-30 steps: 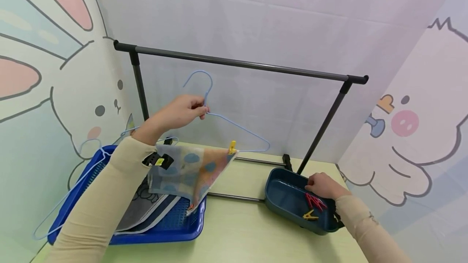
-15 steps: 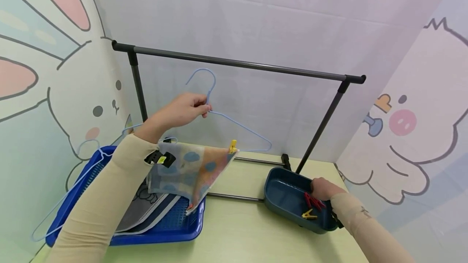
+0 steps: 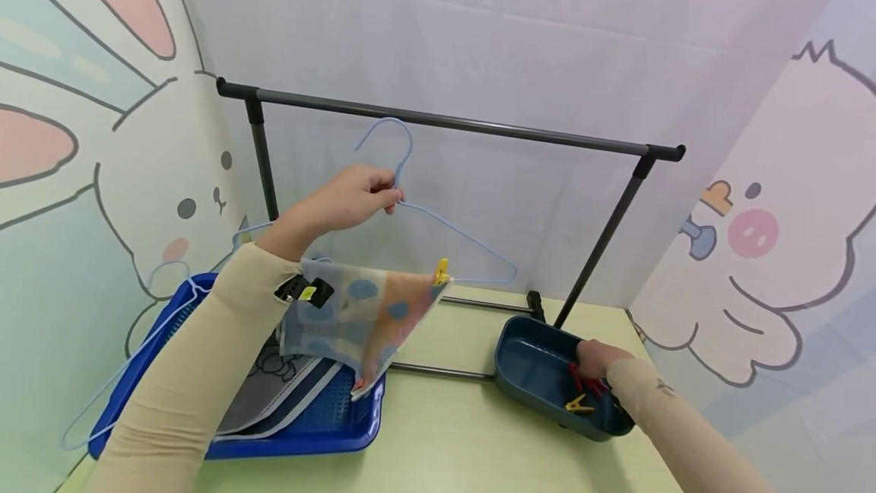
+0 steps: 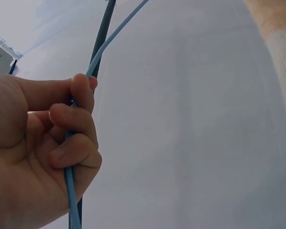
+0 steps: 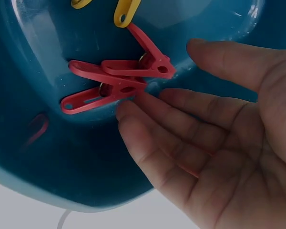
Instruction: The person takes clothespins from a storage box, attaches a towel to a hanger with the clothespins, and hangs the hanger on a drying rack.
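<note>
My left hand (image 3: 359, 196) grips a light blue wire clothes hanger (image 3: 460, 231) by its neck, the hook close to the rack's bar in the head view. A thin patterned cloth (image 3: 342, 310) hangs from the hanger's lower wire, a yellow clothespin (image 3: 441, 272) at its right corner. Part of the cloth is hidden by the left wrist. My right hand (image 5: 205, 129) reaches into a dark blue basin (image 3: 523, 371) with thumb and fingers apart. In the right wrist view its fingertips are right at two red clothespins (image 5: 112, 78). A yellow clothespin (image 3: 579, 404) lies beside them.
A dark metal rack (image 3: 452, 122) stands behind the hands. On the left, a blue plastic basket (image 3: 301, 443) holds grey cloth (image 3: 267, 394), with another blue hanger (image 3: 123, 367) leaning over its side. The basin stands at the right of the pale table (image 3: 438, 432).
My left hand has lifted the hanger slightly up and to the right, the cloth going with it. My right hand has gone deeper into the basin, toward the red clothespins.
</note>
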### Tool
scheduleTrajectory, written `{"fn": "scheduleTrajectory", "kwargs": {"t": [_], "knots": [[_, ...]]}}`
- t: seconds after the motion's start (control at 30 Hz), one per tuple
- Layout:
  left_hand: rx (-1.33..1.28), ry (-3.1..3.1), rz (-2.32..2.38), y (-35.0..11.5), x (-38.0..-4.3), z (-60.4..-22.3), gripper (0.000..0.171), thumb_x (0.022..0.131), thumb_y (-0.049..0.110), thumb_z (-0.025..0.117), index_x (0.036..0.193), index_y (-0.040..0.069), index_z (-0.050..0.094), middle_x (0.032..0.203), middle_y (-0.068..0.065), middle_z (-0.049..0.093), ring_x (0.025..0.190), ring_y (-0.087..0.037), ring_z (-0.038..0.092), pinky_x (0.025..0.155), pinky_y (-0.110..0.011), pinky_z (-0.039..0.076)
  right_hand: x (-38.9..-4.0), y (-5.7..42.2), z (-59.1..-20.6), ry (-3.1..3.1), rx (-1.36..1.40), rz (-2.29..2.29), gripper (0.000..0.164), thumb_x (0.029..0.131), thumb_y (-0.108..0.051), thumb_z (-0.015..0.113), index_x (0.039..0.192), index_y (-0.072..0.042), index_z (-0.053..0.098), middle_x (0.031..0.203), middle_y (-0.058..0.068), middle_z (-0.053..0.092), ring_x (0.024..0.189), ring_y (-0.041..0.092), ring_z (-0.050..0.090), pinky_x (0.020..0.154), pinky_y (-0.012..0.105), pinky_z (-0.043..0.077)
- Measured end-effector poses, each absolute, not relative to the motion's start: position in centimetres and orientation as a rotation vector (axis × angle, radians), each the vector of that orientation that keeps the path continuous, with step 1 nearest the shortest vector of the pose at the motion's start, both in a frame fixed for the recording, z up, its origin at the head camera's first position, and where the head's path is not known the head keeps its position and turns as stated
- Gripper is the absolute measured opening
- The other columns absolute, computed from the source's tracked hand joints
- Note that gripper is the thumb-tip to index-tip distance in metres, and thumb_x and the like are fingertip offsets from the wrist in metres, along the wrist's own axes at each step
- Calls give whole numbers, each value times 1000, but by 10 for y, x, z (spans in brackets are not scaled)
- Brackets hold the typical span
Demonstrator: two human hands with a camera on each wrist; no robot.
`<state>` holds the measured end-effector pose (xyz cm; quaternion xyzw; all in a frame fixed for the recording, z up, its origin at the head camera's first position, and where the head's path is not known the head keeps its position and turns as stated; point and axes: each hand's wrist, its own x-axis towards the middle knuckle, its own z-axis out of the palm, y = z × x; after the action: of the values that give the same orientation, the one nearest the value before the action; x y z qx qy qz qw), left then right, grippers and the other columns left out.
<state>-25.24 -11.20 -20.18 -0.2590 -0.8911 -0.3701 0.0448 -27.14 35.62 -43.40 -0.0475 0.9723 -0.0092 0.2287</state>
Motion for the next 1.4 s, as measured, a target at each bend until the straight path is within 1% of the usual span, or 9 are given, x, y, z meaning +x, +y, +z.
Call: {"fn": "scheduleTrajectory", "kwargs": {"t": [0.07, 0.17, 0.3, 0.47, 0.73, 0.9, 1.07, 1.2, 1.4], "knots": [[-784, -2725, -1133, -111, -251, -199, 22, 100, 18, 47, 86, 6, 58, 92, -6, 63, 60, -22, 34, 58, -34, 30, -272, 355, -436, 2681, -130, -12, 6, 82, -9, 66, 82, -3, 65, 69, 6, 57, 62, 20, 53, 64, 37, 47], [-776, -2721, -1135, -110, -250, -196, 21, 100, 18, 48, 88, 6, 60, 86, -7, 61, 59, -21, 33, 58, -34, 30, -272, 353, -438, 2691, -129, -12, 6, 82, -9, 67, 82, -3, 65, 69, 6, 57, 61, 20, 54, 62, 37, 47], [-783, -2703, -1140, -111, -249, -192, 20, 100, 18, 49, 92, 6, 62, 80, -8, 59, 56, -21, 32, 57, -33, 29, -272, 351, -440, 2700, -138, -19, 6, 82, -9, 67, 84, -3, 67, 71, 6, 59, 63, 21, 54, 63, 39, 49], [-803, -2694, -1127, -110, -248, -188, 20, 100, 19, 49, 91, 7, 62, 80, -7, 59, 56, -20, 31, 57, -33, 29, -275, 348, -442, 2708, -173, 20, 9, 81, -11, 70, 85, -3, 67, 73, 6, 60, 66, 22, 54, 67, 42, 51], [-832, -2678, -1150, -106, -247, -181, 21, 100, 19, 47, 89, 7, 61, 86, -6, 63, 54, -18, 29, 57, -32, 28, -275, 346, -445, 2714, -208, 67, 10, 83, -13, 68, 80, -4, 65, 71, 4, 58, 64, 20, 53, 65, 40, 49], [-845, -2672, -1147, -104, -244, -178, 21, 100, 18, 48, 90, 7, 62, 87, -5, 64, 53, -17, 28, 56, -32, 28, -274, 341, -446, 2711, -190, 57, 11, 84, -14, 70, 84, -4, 67, 70, 4, 59, 64, 20, 54, 65, 39, 50], [-835, -2673, -1164, -104, -243, -177, 21, 101, 19, 47, 93, 7, 62, 86, -6, 63, 53, -18, 30, 55, -31, 29, -275, 334, -446, 2715, -207, 54, 14, 83, -16, 72, 88, -3, 68, 72, 4, 61, 65, 20, 55, 70, 43, 51], [-828, -2669, -1179, -102, -242, -176, 21, 101, 21, 47, 93, 8, 62, 84, -7, 61, 58, -20, 33, 57, -31, 30, -276, 330, -446, 2725, -220, 70, 16, 83, -18, 73, 89, -3, 67, 74, 5, 61, 67, 20, 55, 75, 45, 51], [-828, -2663, -1191, -97, -241, -172, 21, 100, 22, 48, 93, 9, 62, 83, -7, 59, 59, -21, 34, 58, -32, 30, -275, 329, -447, 2736, -245, 86, 19, 81, -18, 75, 89, -2, 68, 75, 5, 62, 66, 20, 55, 73, 45, 51]]}}
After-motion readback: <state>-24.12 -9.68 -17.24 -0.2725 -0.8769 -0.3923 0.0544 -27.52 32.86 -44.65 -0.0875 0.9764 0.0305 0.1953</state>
